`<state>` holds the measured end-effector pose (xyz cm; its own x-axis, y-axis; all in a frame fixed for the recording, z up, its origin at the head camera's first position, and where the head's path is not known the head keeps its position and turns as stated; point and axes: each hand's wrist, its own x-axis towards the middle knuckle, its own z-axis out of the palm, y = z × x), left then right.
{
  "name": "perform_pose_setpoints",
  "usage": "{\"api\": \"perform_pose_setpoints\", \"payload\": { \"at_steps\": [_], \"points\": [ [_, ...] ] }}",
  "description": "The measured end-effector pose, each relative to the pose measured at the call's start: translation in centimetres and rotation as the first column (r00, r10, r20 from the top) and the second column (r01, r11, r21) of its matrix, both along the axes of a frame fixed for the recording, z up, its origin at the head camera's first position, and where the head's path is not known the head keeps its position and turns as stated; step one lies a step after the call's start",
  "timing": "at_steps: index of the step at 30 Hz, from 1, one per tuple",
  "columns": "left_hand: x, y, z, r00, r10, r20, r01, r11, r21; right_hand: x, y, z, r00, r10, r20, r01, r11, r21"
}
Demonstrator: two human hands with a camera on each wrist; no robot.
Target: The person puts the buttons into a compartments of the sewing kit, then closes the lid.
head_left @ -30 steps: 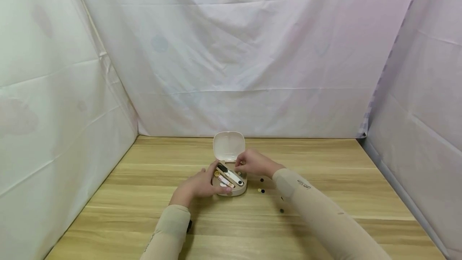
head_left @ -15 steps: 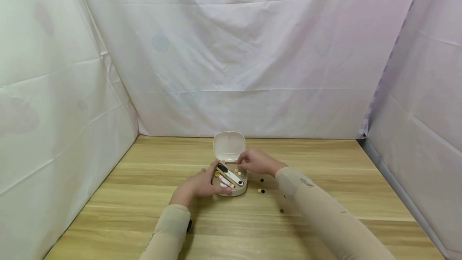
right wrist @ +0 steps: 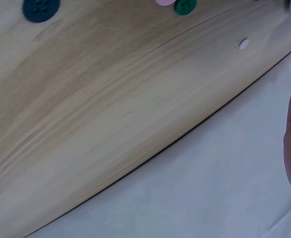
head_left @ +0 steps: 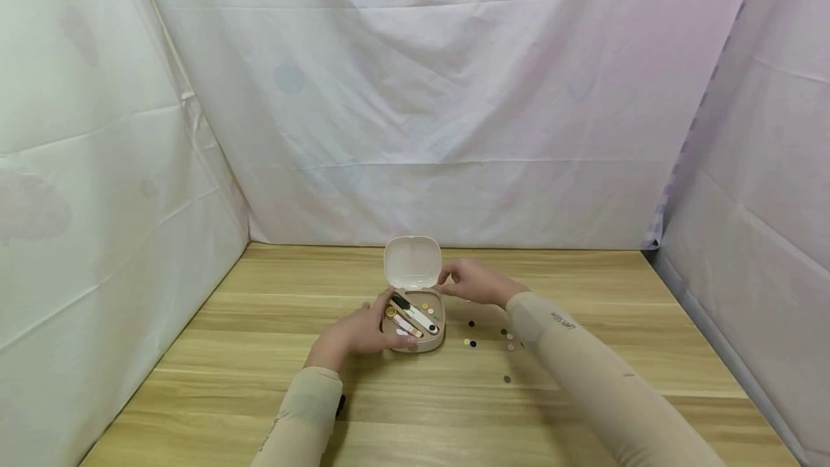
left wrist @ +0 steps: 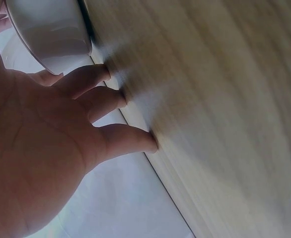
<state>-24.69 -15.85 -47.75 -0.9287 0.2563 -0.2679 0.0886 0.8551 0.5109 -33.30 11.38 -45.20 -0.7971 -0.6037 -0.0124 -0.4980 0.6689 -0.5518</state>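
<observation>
My left grip grasps the small beige box, thumb along its front wall and forefinger at its rear left; in the left wrist view the other fingers reach down to the counter. My right grip looks released, thumb and forefinger loosely bent and seemingly parted just beside the box's far right corner; the right wrist view catches only a sliver of it.

The box stands toward the counter's far edge, roughly midway between the left and right edges, its lid raised at the back. My left hand covers its left side and part of a white piece there. Half a second ago my right hand was over the right compartment; it has since drawn back to the right, and its sleeve has uncovered green and pink buttons on the counter. Another dark button is mostly hidden by that sleeve.

Inside the box, white snips with a black end lie diagonally. Left of them are a yellow round piece and a pink-and-white strip; right of them, a yellow button, a whitish button and bluish specks too small to make out.
</observation>
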Motion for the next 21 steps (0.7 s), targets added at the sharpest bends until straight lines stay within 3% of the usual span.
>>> {"api": "perform_pose_setpoints", "payload": {
  "at_steps": [21],
  "points": [
    [-0.1,0.1,-0.3,1.000,0.006,-0.008,-0.007,1.000,-0.015,-1.0,3.5,-2.0,0.993,-0.098,0.065,0.099,0.995,-0.010]
  ]
}}
